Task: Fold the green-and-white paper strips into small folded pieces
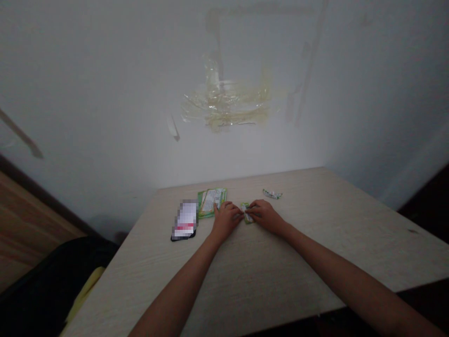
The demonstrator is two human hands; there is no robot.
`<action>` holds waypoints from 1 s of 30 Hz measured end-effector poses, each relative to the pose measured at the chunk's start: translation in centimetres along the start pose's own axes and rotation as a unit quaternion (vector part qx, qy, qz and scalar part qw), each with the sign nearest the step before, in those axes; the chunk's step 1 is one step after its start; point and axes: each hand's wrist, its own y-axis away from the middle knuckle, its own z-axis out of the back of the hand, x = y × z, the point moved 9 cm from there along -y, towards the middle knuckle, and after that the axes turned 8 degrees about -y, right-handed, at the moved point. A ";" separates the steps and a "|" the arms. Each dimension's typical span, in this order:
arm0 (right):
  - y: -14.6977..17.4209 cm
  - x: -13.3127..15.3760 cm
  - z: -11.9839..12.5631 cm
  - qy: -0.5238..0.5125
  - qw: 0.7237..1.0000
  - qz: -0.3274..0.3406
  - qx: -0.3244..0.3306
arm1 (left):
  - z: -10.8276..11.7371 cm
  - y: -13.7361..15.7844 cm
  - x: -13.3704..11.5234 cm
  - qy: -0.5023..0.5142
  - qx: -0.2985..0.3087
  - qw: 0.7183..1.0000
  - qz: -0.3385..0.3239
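Between my two hands, on the table, lies a small narrow green-and-white printed packet (249, 218); it looks folded, and my fingers partly cover it. The fingertips of my left hand (228, 218) press at its left side, with the fingers close together and the thumb out toward a stack of flat packets. My right hand (264, 214) pinches the packet from the right. Just beyond the left hand is the stack of green-and-white flat packets (208, 201) with printed text. Farther back on the right rests a thin folded green-and-white strip (272, 194), touched by neither hand.
A phone (184, 220) with a blurred bright screen lies left of the stack. The pale wooden table (280, 290) meets a white wall (122, 117) bearing old clear tape (231, 103). Dark cloth and something yellow (84, 292) are beside the table's left edge.
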 end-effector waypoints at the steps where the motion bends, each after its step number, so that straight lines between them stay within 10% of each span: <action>1: 0.0 0.0 0.0 -0.001 1.000 -0.001 0.001 | -0.1 0.0 0.1 0.004 0.004 1.000 0.003; 30: -0.2 0.1 0.2 -0.010 1.000 -0.001 0.007 | 0.3 0.2 -0.6 -0.040 -0.024 0.997 -0.059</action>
